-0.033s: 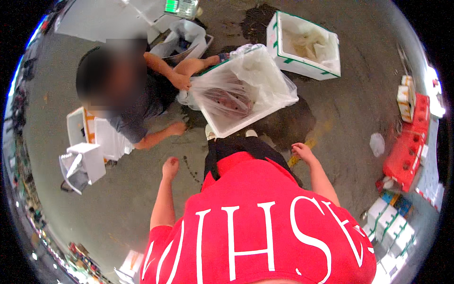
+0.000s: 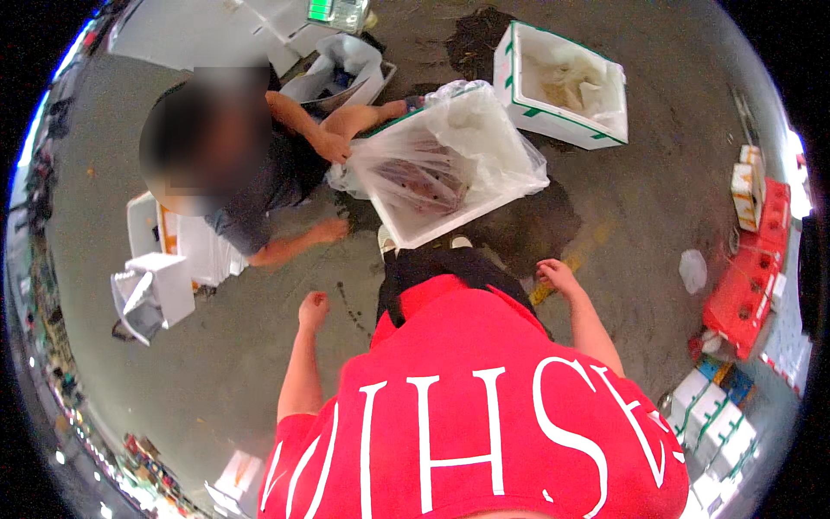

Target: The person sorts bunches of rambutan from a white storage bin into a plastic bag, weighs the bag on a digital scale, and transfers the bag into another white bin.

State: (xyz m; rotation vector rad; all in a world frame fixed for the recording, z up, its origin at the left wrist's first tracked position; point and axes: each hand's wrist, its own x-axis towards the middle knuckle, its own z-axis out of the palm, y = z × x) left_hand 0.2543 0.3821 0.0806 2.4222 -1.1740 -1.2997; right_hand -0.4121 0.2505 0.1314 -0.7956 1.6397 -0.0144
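My left hand hangs at my side above the floor, fingers curled in, with nothing visible in it. On the other side my right hand hangs with loosely bent fingers apart, holding nothing. Just ahead of my feet stands a white foam box with green tape. Clear plastic bagging lines it and drapes over its edges. Reddish-brown contents show through the film; their kind is unclear. A co-worker's hand grips the plastic at the box's left corner. Neither of my hands touches the box.
The co-worker is low down at the left, near white foam boxes. Another lined foam box stands far right of the middle one. Red barriers and stacked boxes line the right. The floor has wet patches.
The whole view has shifted very slightly. The co-worker's lower arm reaches a little further right. My hands hang as before.
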